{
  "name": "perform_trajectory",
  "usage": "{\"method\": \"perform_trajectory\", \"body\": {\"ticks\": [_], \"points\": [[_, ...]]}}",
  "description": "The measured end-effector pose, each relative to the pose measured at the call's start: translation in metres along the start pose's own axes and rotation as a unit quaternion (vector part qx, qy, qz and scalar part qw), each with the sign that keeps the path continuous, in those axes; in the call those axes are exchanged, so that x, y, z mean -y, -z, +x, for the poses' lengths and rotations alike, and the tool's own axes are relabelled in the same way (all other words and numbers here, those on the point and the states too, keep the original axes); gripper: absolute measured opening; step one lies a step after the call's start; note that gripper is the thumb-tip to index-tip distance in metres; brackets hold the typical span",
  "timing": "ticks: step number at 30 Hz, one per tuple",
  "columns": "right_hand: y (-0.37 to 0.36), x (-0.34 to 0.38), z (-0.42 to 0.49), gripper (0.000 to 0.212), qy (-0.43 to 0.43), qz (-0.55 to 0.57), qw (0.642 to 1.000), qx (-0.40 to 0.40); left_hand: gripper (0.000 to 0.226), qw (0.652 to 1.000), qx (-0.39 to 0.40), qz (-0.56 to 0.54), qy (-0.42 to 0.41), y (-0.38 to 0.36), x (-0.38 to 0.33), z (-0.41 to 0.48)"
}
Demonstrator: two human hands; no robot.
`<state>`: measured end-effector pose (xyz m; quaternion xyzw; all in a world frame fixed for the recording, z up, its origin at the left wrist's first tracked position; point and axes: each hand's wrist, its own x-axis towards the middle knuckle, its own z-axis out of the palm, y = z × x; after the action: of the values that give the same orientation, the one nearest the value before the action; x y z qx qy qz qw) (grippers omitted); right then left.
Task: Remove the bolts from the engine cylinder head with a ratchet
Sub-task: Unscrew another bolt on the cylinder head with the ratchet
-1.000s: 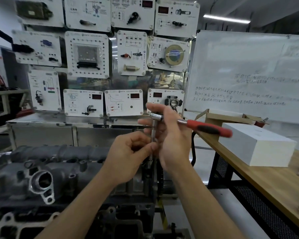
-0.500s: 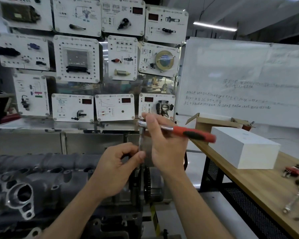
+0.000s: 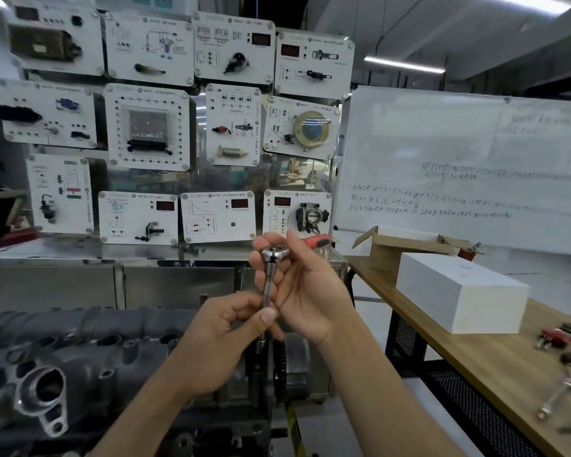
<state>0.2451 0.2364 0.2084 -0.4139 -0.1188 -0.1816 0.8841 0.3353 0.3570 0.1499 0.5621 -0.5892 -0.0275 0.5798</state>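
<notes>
Two hands: both are holding one ratchet up in the air, above the engine's right end.
Right hand: is curling its fingers around the chrome head end, the red handle poking out behind the knuckles.
Left hand: is pinching the lower part of the extension shaft between thumb and forefinger.
Cylinder head: is lying low at the left, below the hands; its bolts are too dark to pick out.
In the way: a toothed sprocket is sitting right under the shaft's tip.
Around: a white box and a cardboard box are sitting on the wooden table at the right, with loose tools lying nearer its front.
Behind: a steel cabinet, instrument panels and a whiteboard are closing off the back.
Edges and room: the table's near edge is running diagonally beside the right forearm; a strip of floor is lying open between cabinet and table.
</notes>
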Motion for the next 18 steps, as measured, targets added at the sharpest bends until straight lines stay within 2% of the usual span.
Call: {"method": "perform_trajectory", "body": {"ticks": [2, 4, 5, 7, 8, 9, 10, 11, 12, 13, 15, 16, 18], "points": [[0.002, -0.005, -0.001, 0.031, 0.061, -0.055, 0.997, -0.012, 0.018, 1.0, -0.019, 0.018, -0.003, 0.0, 0.002, -0.001], [0.003, -0.017, -0.004, 0.028, 0.196, -0.175, 0.964, -0.048, 0.015, 0.999, -0.043, 0.018, -0.007, -0.002, 0.001, -0.001], [0.005, -0.022, -0.007, 0.024, 0.283, -0.257, 0.922, -0.067, 0.012, 0.998, -0.056, 0.01, -0.009, -0.003, 0.001, -0.001], [0.012, -0.028, -0.011, 0.017, 0.403, -0.429, 0.806, -0.066, 0.016, 0.997, -0.079, -0.016, -0.004, -0.005, 0.001, -0.002], [0.015, -0.031, -0.011, 0.019, 0.403, -0.512, 0.757, -0.048, 0.023, 0.996, -0.086, -0.028, -0.002, -0.005, 0.0, -0.003], [0.016, -0.034, -0.012, 0.022, 0.372, -0.577, 0.727, -0.036, 0.027, 0.995, -0.091, -0.035, -0.002, -0.004, 0.0, -0.004], [0.017, -0.034, -0.012, 0.022, 0.355, -0.605, 0.712, -0.039, 0.027, 0.995, -0.094, -0.036, -0.001, -0.005, 0.0, -0.004], [0.016, -0.034, -0.013, 0.022, 0.381, -0.585, 0.714, -0.051, 0.024, 0.995, -0.094, -0.03, -0.001, -0.005, 0.001, -0.004], [0.013, -0.034, -0.014, 0.021, 0.418, -0.535, 0.731, -0.065, 0.018, 0.995, -0.095, -0.027, 0.002, -0.005, 0.001, -0.003], [0.009, -0.033, -0.015, 0.018, 0.422, -0.462, 0.775, -0.087, 0.012, 0.995, -0.094, -0.031, 0.008, -0.006, 0.002, -0.002], [-0.001, -0.027, -0.016, 0.021, 0.312, -0.271, 0.906, -0.089, 0.01, 0.995, -0.082, -0.045, 0.027, -0.005, 0.003, 0.0], [-0.003, -0.024, -0.015, 0.024, 0.238, -0.183, 0.952, -0.061, 0.012, 0.996, -0.071, -0.04, 0.03, -0.004, 0.003, 0.001], [0.001, -0.015, -0.011, 0.03, 0.133, -0.079, 0.988, -0.031, 0.013, 0.999, -0.045, -0.016, 0.017, -0.002, 0.003, 0.001]]}}
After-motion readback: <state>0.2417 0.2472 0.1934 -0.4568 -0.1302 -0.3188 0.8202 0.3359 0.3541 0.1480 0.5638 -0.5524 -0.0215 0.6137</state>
